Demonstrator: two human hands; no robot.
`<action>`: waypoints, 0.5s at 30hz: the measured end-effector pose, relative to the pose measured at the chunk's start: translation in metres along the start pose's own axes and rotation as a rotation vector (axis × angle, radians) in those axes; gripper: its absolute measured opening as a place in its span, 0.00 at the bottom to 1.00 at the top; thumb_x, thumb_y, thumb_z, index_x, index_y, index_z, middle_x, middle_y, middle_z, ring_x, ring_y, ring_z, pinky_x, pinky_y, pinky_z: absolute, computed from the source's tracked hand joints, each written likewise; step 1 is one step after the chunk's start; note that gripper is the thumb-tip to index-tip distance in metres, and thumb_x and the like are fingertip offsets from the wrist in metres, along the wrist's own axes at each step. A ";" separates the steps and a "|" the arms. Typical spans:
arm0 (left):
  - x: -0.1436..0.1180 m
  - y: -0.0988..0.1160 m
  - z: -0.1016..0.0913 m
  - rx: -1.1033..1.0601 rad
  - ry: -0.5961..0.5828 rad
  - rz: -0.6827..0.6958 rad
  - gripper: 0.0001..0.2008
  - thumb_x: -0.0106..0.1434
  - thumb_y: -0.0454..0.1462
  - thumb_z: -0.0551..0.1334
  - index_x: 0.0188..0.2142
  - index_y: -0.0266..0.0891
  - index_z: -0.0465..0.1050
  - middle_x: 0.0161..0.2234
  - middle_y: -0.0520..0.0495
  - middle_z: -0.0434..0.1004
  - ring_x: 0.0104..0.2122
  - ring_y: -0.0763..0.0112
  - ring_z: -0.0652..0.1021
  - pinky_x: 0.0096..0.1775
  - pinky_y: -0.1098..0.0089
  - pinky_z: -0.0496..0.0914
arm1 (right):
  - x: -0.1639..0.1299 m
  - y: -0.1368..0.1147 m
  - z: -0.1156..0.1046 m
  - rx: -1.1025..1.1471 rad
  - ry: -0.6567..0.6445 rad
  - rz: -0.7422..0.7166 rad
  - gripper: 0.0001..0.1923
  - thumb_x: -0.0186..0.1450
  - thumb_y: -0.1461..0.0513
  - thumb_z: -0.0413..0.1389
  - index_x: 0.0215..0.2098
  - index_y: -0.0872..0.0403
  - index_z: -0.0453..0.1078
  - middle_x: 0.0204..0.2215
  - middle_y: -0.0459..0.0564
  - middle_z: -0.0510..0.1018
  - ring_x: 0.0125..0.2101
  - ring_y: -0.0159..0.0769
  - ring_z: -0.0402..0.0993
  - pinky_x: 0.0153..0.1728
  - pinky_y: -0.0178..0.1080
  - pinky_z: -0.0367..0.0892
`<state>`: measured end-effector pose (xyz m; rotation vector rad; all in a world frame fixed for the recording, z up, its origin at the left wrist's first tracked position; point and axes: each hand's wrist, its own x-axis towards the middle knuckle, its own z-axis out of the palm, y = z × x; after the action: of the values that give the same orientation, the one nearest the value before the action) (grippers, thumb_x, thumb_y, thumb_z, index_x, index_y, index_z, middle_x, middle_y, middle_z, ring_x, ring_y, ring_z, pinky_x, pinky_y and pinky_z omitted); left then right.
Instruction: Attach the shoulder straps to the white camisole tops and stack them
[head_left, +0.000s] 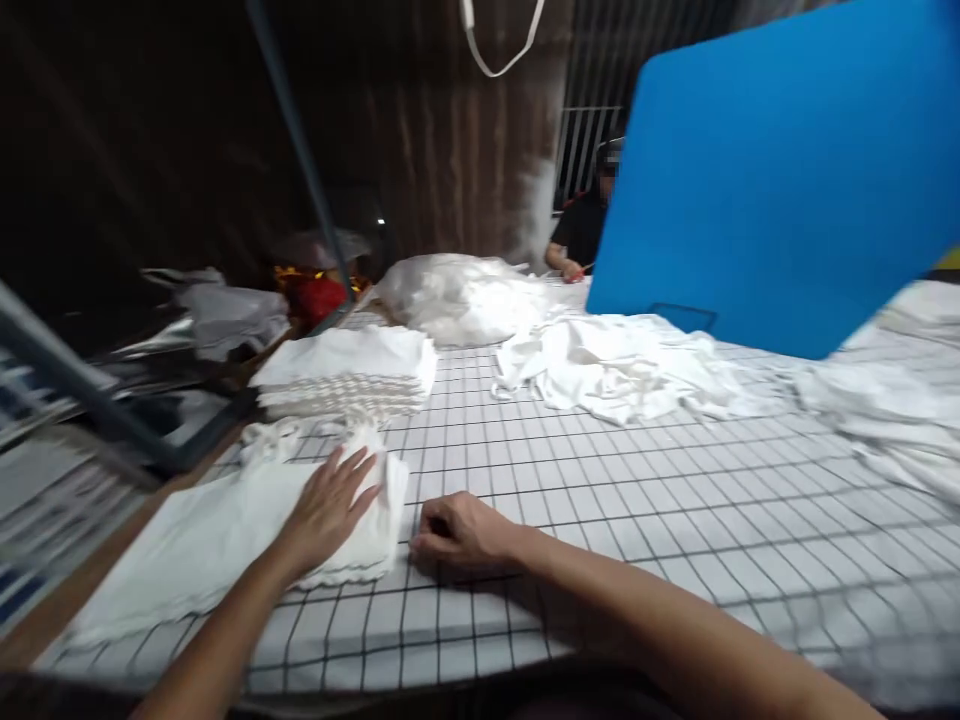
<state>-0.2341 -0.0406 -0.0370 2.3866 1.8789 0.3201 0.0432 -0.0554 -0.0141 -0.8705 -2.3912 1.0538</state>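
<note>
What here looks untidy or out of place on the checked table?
The left hand lies flat on a neatly folded white cloth. A loose white cloth heap beyond lies crumpled and unfolded, unlike the tidy folded stack.

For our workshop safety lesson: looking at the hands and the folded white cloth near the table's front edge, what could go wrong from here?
1. The folded white cloth under the left hand lies close to the table edge; a push might slide it off.
2. The right hand, fingers curled, sits beside the cloth's corner and might drag its layers askew.
3. The stack of folded cloths stands close behind and could be knocked.
</note>
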 end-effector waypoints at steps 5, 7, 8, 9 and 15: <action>0.002 -0.011 0.006 0.013 -0.050 -0.010 0.32 0.70 0.51 0.47 0.70 0.50 0.50 0.71 0.49 0.47 0.71 0.49 0.44 0.65 0.42 0.53 | -0.054 0.043 -0.068 -0.557 0.239 0.225 0.07 0.67 0.60 0.56 0.42 0.54 0.72 0.45 0.50 0.76 0.43 0.34 0.70 0.44 0.33 0.65; 0.003 -0.014 0.008 0.022 -0.035 -0.008 0.32 0.69 0.51 0.47 0.70 0.48 0.52 0.71 0.49 0.49 0.71 0.49 0.45 0.65 0.43 0.54 | -0.079 0.064 -0.109 -0.704 0.387 0.428 0.14 0.67 0.62 0.54 0.50 0.56 0.70 0.55 0.59 0.70 0.53 0.43 0.66 0.51 0.41 0.63; 0.004 -0.016 0.008 0.026 -0.027 -0.006 0.32 0.69 0.51 0.47 0.70 0.47 0.53 0.71 0.48 0.50 0.71 0.49 0.45 0.65 0.43 0.54 | -0.092 0.074 -0.129 -0.735 0.456 0.520 0.17 0.67 0.63 0.53 0.54 0.59 0.68 0.58 0.65 0.66 0.55 0.49 0.63 0.51 0.47 0.63; 0.005 -0.017 0.008 0.028 -0.022 -0.005 0.33 0.68 0.51 0.47 0.69 0.46 0.55 0.70 0.48 0.51 0.71 0.49 0.46 0.65 0.43 0.55 | -0.104 0.083 -0.149 -0.751 0.510 0.602 0.19 0.68 0.63 0.51 0.56 0.63 0.66 0.59 0.71 0.64 0.56 0.55 0.61 0.50 0.51 0.62; 0.012 0.014 -0.011 -0.053 0.209 -0.073 0.29 0.62 0.53 0.49 0.55 0.46 0.73 0.62 0.46 0.68 0.66 0.47 0.62 0.64 0.46 0.60 | -0.149 0.100 -0.186 -0.780 0.462 0.668 0.14 0.69 0.68 0.44 0.44 0.62 0.71 0.43 0.68 0.77 0.47 0.51 0.68 0.48 0.51 0.59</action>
<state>-0.2207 -0.0330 -0.0223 2.3232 2.0078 0.6267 0.2948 -0.0063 0.0160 -2.0076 -2.1056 -0.0138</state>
